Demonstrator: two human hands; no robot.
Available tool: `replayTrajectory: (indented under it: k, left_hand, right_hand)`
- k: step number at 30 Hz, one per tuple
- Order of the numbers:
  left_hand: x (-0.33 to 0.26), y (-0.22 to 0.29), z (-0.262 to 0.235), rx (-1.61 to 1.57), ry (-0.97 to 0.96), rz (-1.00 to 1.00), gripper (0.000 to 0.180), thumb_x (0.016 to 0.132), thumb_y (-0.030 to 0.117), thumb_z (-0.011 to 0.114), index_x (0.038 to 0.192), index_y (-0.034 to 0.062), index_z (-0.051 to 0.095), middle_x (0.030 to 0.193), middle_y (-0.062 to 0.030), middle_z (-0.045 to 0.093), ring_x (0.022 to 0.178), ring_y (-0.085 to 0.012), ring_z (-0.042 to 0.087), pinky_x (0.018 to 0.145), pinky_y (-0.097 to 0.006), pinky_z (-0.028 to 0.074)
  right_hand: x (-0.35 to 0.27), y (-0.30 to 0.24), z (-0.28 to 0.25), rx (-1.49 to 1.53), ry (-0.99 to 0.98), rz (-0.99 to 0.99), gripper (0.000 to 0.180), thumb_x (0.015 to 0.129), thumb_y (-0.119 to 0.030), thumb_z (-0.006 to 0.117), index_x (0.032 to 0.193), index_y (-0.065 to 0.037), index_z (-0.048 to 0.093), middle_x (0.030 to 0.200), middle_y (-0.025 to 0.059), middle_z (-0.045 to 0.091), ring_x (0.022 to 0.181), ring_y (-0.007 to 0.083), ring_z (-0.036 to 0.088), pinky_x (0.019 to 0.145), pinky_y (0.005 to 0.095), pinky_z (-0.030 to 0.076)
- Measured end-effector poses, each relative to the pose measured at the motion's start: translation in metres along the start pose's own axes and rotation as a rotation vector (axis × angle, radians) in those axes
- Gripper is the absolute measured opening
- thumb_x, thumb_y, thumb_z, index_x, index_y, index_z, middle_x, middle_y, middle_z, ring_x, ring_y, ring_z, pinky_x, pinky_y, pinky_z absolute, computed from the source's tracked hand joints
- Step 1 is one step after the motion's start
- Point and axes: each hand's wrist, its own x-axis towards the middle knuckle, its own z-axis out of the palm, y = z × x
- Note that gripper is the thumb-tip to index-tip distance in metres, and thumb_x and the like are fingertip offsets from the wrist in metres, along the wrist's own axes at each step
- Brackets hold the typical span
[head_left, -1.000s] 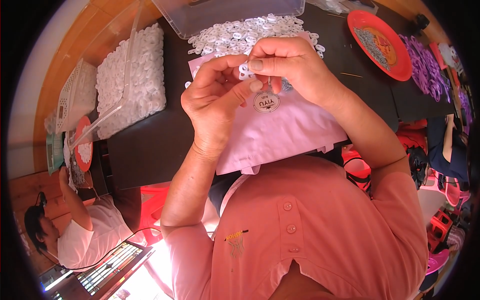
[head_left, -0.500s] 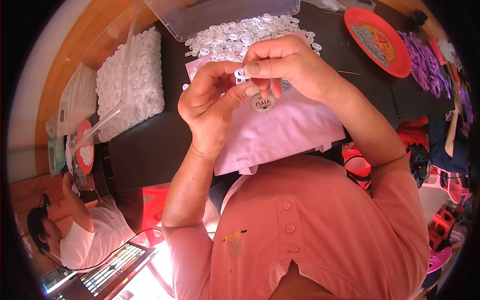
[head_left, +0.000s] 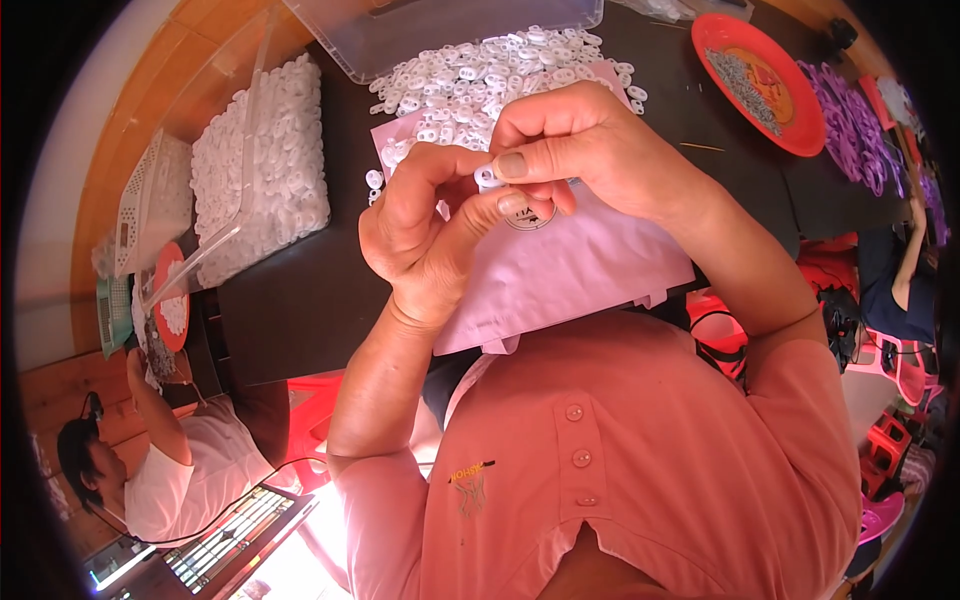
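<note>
White plastic ring (head_left: 486, 177) stays pinched between both thumbs and forefingers; the left hand (head_left: 430, 235) and right hand (head_left: 590, 150) have barely shifted, suggesting fitting work continues above the pink sheet (head_left: 580, 270).

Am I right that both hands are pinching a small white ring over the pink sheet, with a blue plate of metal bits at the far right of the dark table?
Not quite: the plate is red, not blue, as the head view shows. The rest holds: the left hand and right hand pinch a small white ring over the pink sheet on the dark table.
</note>
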Motion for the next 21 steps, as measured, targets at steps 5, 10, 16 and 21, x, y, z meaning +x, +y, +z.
replayTrajectory:
  k: [5,10,16,21]
  left_hand:
    - [-0.002,0.001,0.0,-0.043,-0.013,-0.016,0.03,0.074,0.001,0.081,0.098,-0.0027,0.063,0.084,-0.0046,0.065,0.072,-0.0082,0.058,0.066,-0.022,0.047]
    - [-0.002,-0.005,0.001,-0.12,0.007,0.0,0.029,0.074,0.002,0.082,0.095,-0.0026,0.063,0.085,-0.0052,0.065,0.072,-0.0094,0.057,0.067,-0.022,0.046]
    - [0.0,-0.01,0.003,-0.143,0.035,0.029,0.026,0.074,0.011,0.083,0.089,0.0022,0.064,0.077,0.0001,0.063,0.063,-0.0061,0.052,0.055,-0.02,0.041]
    - [0.006,-0.007,0.006,-0.162,0.129,0.047,0.024,0.075,0.007,0.082,0.09,0.0018,0.064,0.082,-0.0014,0.063,0.067,-0.0078,0.05,0.059,-0.021,0.041]
  right_hand:
    - [0.0,0.003,0.0,0.115,-0.025,0.027,0.021,0.089,-0.019,0.066,0.078,-0.001,0.065,0.062,0.002,0.06,0.05,0.0086,0.056,0.044,0.0204,0.037]
    - [0.001,0.005,-0.001,0.191,-0.07,0.026,0.019,0.088,-0.016,0.066,0.079,0.001,0.065,0.062,0.0037,0.06,0.05,0.0084,0.055,0.044,0.0203,0.035]
    - [0.003,0.01,-0.003,0.2,-0.103,0.03,0.019,0.089,-0.016,0.065,0.081,0.002,0.065,0.063,0.0043,0.06,0.049,0.0084,0.055,0.044,0.0205,0.035]
    - [0.007,0.006,0.003,0.16,0.043,0.0,0.022,0.09,-0.021,0.065,0.082,0.0,0.066,0.06,0.0021,0.058,0.05,0.0089,0.056,0.044,0.0211,0.037]
